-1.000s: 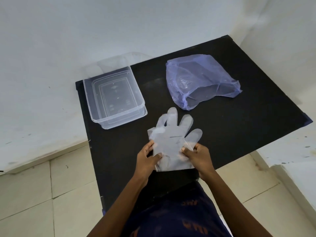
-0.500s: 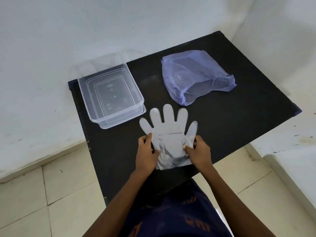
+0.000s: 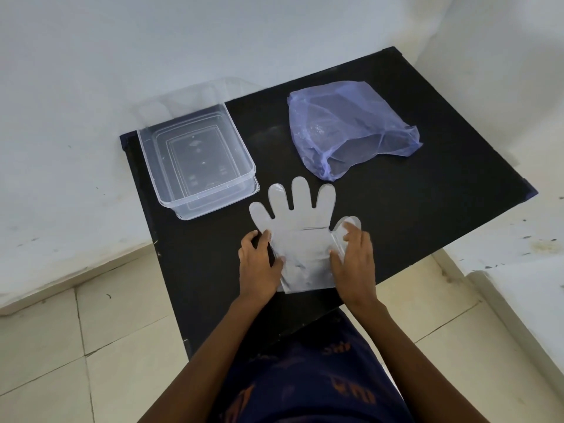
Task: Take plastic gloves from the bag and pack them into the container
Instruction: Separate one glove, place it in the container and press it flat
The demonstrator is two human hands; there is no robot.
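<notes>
Fingers (image 3: 259, 239) of the left hand (image 3: 259, 268) are laid loosely curled at the left edge of a clear plastic glove (image 3: 300, 236), the thumb resting on the film near the cuff; nothing is clenched, and the contact is a light press rather than a grip. Fingers of the right hand (image 3: 354, 264) are spread and flattened along the glove's right edge, partly covering the glove's thumb lobe, with the film held down beneath them; no pinch is seen. Glove: translucent, laid flat on the black table (image 3: 412, 209), its five finger lobes fanned away from the person, its cuff toward the near table edge; whether it is a single glove or a thin stack cannot be told, though a doubled edge is visible at the cuff. Container (image 3: 195, 161): clear, rectangular, open at the top, placed at the far left of the table, just beyond and left of the glove, not touching it; no gloves are seen inside. Bag (image 3: 348, 129): pale blue-violet thin plastic, crumpled, placed at the far middle of the table, its mouth turned toward the glove, apart from both glove and container. Dark printed clothing (image 3: 305, 377) is seen at the bottom edge, white walls (image 3: 213, 41) behind, pale floor tiles (image 3: 91, 346) below.
</notes>
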